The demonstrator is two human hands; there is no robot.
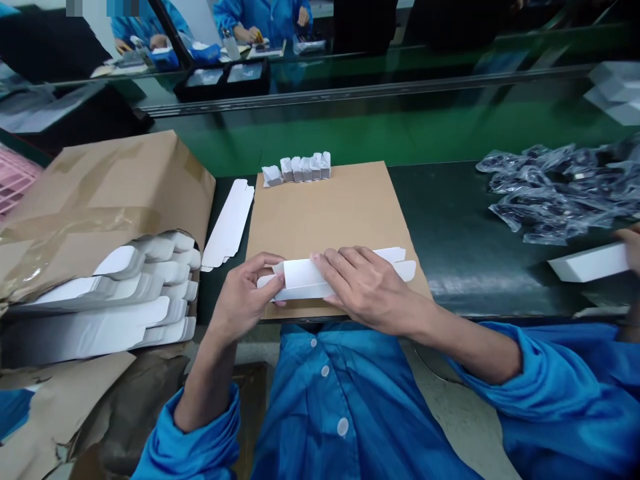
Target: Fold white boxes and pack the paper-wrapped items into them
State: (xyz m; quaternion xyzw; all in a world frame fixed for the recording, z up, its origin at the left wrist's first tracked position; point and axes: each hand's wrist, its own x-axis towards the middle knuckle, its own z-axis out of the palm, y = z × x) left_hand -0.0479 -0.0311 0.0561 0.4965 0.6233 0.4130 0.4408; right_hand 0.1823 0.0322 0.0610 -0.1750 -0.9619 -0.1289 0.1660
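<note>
A long white carton (303, 280) lies across the near part of a brown cardboard sheet (330, 213), its end flaps sticking out at both ends. At its left end my left hand (245, 290) pinches the carton by the flaps, thumb in front and fingers behind. Over its middle and right part lies my right hand (365, 283), fingers bent across the top and pressed on it. The carton's underside is hidden. Left of the sheet lie a few flat white carton blanks (230, 223). Several small white folded pieces (303, 168) stand in a row at the sheet's far edge.
A torn brown box (135, 173) on the left holds stacks of flat white blanks (150, 293). Plastic-bagged dark items (555, 187) lie on the right of the dark table. Another person's hand (633, 247) holds a white box (590, 262) there. Co-workers sit across the line.
</note>
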